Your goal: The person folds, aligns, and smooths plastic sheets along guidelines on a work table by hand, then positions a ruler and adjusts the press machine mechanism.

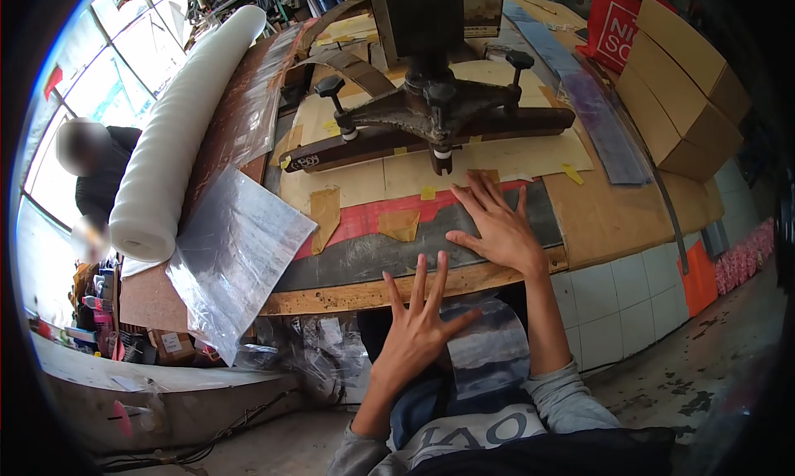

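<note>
My right hand is spread flat over the dark mat, its fingertips at the near edge of a pale board. It holds nothing. My left hand has its fingers apart and is empty, the fingertips reaching over the wooden front edge of the table. Beyond the hands, a dark metal press head with a long bar stands over the board. A red strip and tan tape pieces lie along the board's near side.
A clear plastic sheet hangs over the table edge at left, beside a big white foam roll. Cardboard boxes, a red bag and a translucent bluish strip are at right. Another person is at far left.
</note>
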Available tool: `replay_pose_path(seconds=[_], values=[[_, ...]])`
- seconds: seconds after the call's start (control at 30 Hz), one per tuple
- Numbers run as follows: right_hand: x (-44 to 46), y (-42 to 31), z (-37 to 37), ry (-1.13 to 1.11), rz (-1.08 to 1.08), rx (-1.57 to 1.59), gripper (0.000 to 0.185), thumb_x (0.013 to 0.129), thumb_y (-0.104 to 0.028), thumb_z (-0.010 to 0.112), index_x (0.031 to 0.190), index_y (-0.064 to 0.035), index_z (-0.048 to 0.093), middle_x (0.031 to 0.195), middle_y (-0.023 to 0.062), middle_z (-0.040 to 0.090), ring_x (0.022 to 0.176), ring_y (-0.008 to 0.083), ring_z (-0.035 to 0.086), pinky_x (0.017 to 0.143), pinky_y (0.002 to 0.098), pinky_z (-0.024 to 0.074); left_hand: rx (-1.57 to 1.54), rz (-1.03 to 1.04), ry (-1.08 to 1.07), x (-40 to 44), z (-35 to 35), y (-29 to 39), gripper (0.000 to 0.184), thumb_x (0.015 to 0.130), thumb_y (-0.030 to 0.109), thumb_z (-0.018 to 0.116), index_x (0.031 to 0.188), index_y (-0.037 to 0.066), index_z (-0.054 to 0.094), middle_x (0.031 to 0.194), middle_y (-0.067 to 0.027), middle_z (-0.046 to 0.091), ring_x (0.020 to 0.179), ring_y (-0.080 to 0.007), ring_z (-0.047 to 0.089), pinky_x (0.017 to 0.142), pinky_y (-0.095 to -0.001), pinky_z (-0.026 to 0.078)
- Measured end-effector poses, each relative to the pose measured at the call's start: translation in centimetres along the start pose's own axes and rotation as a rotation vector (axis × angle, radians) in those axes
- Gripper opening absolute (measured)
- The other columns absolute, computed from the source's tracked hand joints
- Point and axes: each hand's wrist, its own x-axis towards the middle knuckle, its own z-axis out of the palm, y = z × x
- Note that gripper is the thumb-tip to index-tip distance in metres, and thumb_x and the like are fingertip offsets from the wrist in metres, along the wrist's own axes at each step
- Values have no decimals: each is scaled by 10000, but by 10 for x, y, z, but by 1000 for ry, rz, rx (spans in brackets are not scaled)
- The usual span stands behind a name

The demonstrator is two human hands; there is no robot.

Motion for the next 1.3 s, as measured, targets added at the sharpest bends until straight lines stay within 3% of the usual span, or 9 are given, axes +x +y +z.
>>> replay_pose_path(seconds=[0.07, 0.27, 0.43, 0.57, 0.8, 1.0, 1.1, 1.2, 1.3], values=[[0, 1, 2, 24, -19, 3, 816, 827, -651, 538, 1461, -167, 366, 1565, 105, 233, 1461, 286, 158, 1077, 728, 60, -56, 63, -4, 6, 0, -11, 417, 874, 219, 506, 1185, 466, 632, 1591, -165, 102, 1459, -428, 67, 1102, -690, 14], [3, 6, 7, 23, -27, 41, 795, 833, -621, 557, 1453, -159, 377, 1565, 118, 229, 1471, 285, 113, 1060, 750, 35, -115, 249, -28, 24, -11, -34, 521, 689, 107, 655, 1126, 388, 692, 1550, -75, 305, 1460, -343, 176, 1145, -614, 120], [6, 5, 4, -44, 5, 53, 795, 844, -629, 548, 1475, -192, 342, 1585, 85, 184, 1478, 279, 63, 1071, 735, 10, -92, 319, -40, 26, -7, -39, 460, 714, 209, 650, 1121, 420, 695, 1529, -31, 359, 1452, -328, 215, 1148, -603, 118], [12, 7, 4, -60, 9, 87, 843, 798, -643, 595, 1469, -191, 359, 1597, 47, 149, 1480, 282, 37, 1066, 742, -9, -115, 340, -53, 24, -10, -37, 412, 725, 384, 591, 1123, 427, 692, 1534, -25, 352, 1449, -311, 234, 1155, -594, 79], [6, 1, -1, -59, 31, 110, 840, 791, -628, 611, 1466, -191, 369, 1589, 79, 176, 1480, 291, 33, 1075, 730, -9, -170, 354, -88, 26, -12, -40, 454, 672, 383, 605, 1114, 382, 709, 1514, -40, 386, 1443, -306, 256, 1162, -578, 58], [7, 6, 12, 8, 12, 149, 828, 765, -619, 644, 1448, -220, 398, 1578, 49, 218, 1474, 290, 51, 1050, 775, 3, -174, 370, -98, 25, -16, -37, 446, 680, 388, 611, 1115, 377, 711, 1512, -48, 390, 1436, -305, 272, 1162, -571, 61], [8, 5, 11, -4, 30, 141, 830, 759, -614, 653, 1446, -220, 402, 1574, 48, 229, 1473, 296, 54, 1051, 774, 10, -156, 376, -94, 25, -15, -36, 433, 693, 381, 606, 1112, 375, 712, 1510, -51, 393, 1432, -309, 280, 1165, -565, 61], [9, 3, 8, -17, 52, 123, 827, 758, -613, 653, 1443, -221, 407, 1571, 47, 241, 1471, 296, 71, 1055, 772, 22, -177, 375, -83, 26, -14, -40, 349, 789, 431, 604, 1129, 445, 678, 1521, 6, 367, 1434, -285, 271, 1159, -585, 76], [10, 1, 7, -8, 71, 98, 827, 749, -614, 658, 1439, -230, 414, 1566, 37, 257, 1466, 285, 120, 1059, 768, 47, -203, 373, -74, 26, -13, -41, 343, 791, 427, 606, 1126, 444, 680, 1519, 5, 371, 1432, -287, 273, 1160, -581, 77]])
